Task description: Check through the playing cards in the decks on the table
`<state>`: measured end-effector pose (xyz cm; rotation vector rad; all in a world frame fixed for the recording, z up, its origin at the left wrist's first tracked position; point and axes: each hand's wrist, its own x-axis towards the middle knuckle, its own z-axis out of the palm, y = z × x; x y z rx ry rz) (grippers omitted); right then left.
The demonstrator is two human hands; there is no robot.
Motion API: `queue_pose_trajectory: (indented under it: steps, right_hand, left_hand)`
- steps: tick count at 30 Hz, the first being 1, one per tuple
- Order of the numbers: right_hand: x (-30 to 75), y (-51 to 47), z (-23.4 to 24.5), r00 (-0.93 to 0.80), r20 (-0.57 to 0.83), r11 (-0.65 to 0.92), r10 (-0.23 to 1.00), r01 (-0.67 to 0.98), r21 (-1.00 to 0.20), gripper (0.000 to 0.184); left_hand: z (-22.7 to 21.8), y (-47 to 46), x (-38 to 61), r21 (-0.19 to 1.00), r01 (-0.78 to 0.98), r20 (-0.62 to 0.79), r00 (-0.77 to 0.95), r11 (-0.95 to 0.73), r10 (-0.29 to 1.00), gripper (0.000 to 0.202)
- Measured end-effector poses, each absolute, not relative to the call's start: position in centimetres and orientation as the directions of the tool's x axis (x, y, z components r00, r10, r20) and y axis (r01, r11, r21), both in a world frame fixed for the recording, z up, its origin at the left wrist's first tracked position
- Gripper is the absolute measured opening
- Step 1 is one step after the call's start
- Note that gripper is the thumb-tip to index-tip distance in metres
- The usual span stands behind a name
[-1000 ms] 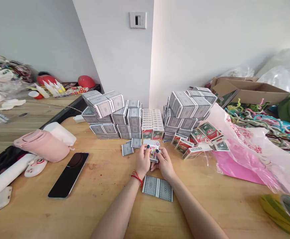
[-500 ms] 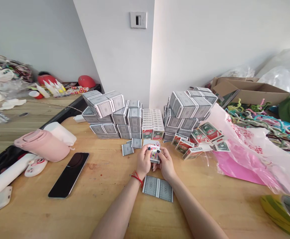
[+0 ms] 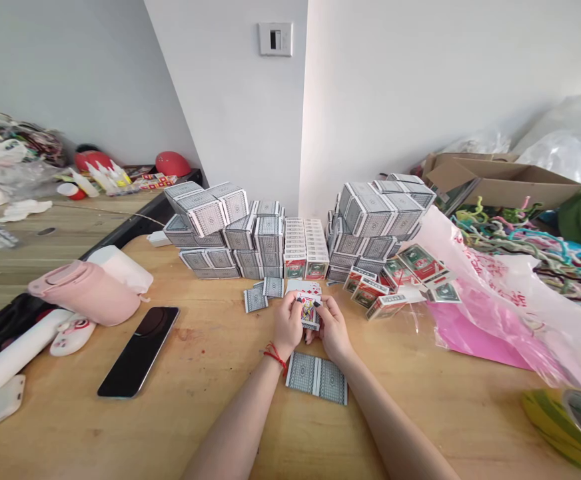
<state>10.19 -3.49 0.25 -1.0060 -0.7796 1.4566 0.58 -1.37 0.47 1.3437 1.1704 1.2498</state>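
Note:
Both hands hold a small deck of playing cards [image 3: 310, 315], with a face card on top. My left hand [image 3: 288, 323] grips its left side, and a red string bracelet is on that wrist. On the other side, my right hand [image 3: 334, 328] pinches the right edge, its thumb on the face. Just beyond the deck lie some face-up cards [image 3: 304, 287] on the table. Two groups of patterned card backs [image 3: 316, 378] lie side by side under my forearms. To the left are a few loose face-down cards [image 3: 264, 295].
Stacked blocks of card packs stand at the left [image 3: 210, 227] and right [image 3: 383, 217], with boxed decks [image 3: 305, 250] between them. Several red card boxes [image 3: 370, 293] lie at right. A phone [image 3: 138, 352], a pink bottle [image 3: 85, 293], a tape roll [image 3: 568, 427] and a pink plastic bag [image 3: 490, 293] surround the work area.
The top card's picture shows more fully now as my thumbs have shifted slightly on the deck. Both hands stay in nearly the same place.

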Motion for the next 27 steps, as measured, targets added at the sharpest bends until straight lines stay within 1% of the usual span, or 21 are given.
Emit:
queue_pose_trajectory:
  steps: [5,13,19,23,27]
  right_hand:
    - [10.18,-3.39,0.22,0.023,-0.175,-0.151,0.984,-0.404,-0.902,0.029]
    - [10.5,-3.3,0.27,0.015,-0.186,-0.164,0.982,-0.402,-0.901,0.026]
    - [10.46,-3.31,0.31,0.05,-0.179,-0.146,0.983,-0.395,-0.907,0.024]
    - [10.37,-3.4,0.63,0.084,-0.143,-0.106,0.986,-0.342,-0.934,0.018]
    - [10.43,-3.37,0.61,0.136,-0.11,-0.07,0.985,-0.268,-0.961,0.016]
  left_hand:
    - [0.7,-1.38,0.56,0.993,0.031,0.118,0.017,-0.118,0.993,0.02]
    - [0.35,-1.32,0.51,0.997,-0.026,0.079,0.014,-0.078,0.997,0.017]
    - [-0.07,-1.18,0.56,0.998,-0.049,0.049,0.025,-0.047,0.999,0.015]
    - [0.01,-1.2,0.66,0.995,-0.103,0.017,0.044,-0.012,0.999,0.013]
    - [0.37,-1.28,0.82,0.996,-0.092,-0.002,0.063,0.008,0.998,0.012]
